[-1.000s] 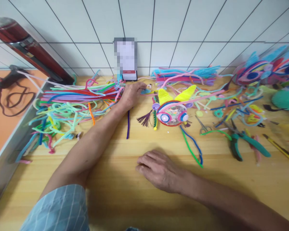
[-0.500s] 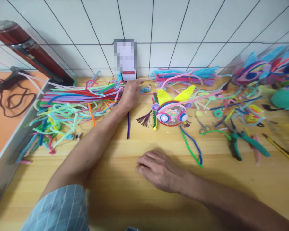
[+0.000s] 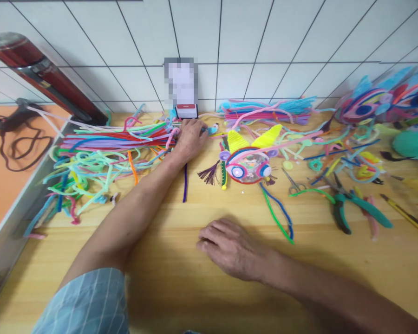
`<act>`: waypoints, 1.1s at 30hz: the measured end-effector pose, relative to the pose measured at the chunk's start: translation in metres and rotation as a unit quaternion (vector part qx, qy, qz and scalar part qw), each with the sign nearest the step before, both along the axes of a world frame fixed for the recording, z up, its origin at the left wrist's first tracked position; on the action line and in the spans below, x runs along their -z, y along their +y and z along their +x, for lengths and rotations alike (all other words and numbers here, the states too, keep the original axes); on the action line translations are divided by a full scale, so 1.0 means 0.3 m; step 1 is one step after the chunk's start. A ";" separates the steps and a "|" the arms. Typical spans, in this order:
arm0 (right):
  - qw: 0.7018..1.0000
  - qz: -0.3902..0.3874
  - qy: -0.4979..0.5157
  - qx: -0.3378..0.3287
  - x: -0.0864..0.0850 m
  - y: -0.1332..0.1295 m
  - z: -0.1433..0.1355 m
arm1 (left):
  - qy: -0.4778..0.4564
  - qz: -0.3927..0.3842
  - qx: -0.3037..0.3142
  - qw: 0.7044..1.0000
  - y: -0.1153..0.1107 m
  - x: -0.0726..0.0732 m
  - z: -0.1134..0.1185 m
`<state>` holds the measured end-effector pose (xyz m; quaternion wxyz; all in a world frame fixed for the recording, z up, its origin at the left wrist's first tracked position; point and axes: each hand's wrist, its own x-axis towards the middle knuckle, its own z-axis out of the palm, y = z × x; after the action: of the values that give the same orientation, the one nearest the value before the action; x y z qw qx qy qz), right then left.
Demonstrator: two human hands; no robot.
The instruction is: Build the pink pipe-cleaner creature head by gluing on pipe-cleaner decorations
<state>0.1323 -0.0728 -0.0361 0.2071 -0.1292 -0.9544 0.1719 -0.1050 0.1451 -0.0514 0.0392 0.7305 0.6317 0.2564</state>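
My left hand (image 3: pixel 192 138) reaches to the back of the table, just in front of an upright phone (image 3: pixel 186 110). Its fingers bend down among small pipe-cleaner pieces, and their tips are hidden, so I cannot tell whether they grip anything. A dark purple pipe cleaner (image 3: pixel 185 185) sticks out below the wrist. My right hand (image 3: pixel 230 248) rests on the wood nearer to me, fingers curled together and nothing visible in them. Beyond it lies a pipe-cleaner fish-like figure (image 3: pixel 248 162) with yellow ears, round eyes and tassels; blue and green stems (image 3: pixel 282 218) trail from it.
Bundled pipe cleaners (image 3: pixel 114 138) and a loose tangle (image 3: pixel 90 171) lie left, another bundle (image 3: pixel 268 112) at the back. Right are scissors (image 3: pixel 294 185), green-handled pliers (image 3: pixel 365 208), a yellow cutter (image 3: pixel 406 215) and finished figures (image 3: pixel 364 104). A red flask (image 3: pixel 48 76) stands left by the tiled wall.
My left hand has drawn slightly down and away from the phone, its fingers more bent, uncovering the phone's lower edge. My right hand stays in place.
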 end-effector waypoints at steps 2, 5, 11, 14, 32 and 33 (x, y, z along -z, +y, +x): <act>1.000 0.000 0.000 0.000 0.001 0.000 0.000 | -0.003 0.001 0.000 1.000 0.000 -0.001 0.002; 1.000 -0.005 -0.009 0.001 0.004 -0.002 0.001 | 0.002 -0.006 -0.006 1.000 0.001 -0.002 0.006; 1.000 0.002 -0.010 0.002 0.008 -0.005 0.002 | 0.011 -0.004 0.009 1.000 0.002 -0.004 0.015; 1.000 0.000 0.007 0.006 0.007 -0.003 0.000 | 0.017 -0.009 0.014 1.000 0.009 -0.002 0.016; 0.999 -0.007 0.048 0.010 0.014 -0.005 -0.008 | 0.021 -0.030 0.088 0.995 0.111 -0.022 0.100; 0.999 -0.009 0.049 0.010 0.012 -0.005 -0.008 | 0.019 -0.030 0.088 0.995 0.112 -0.018 0.104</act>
<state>0.1298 -0.0744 -0.0398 0.2538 -0.1319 -0.9404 0.1842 -0.0737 0.1785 -0.0459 0.0712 0.7867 0.5728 0.2188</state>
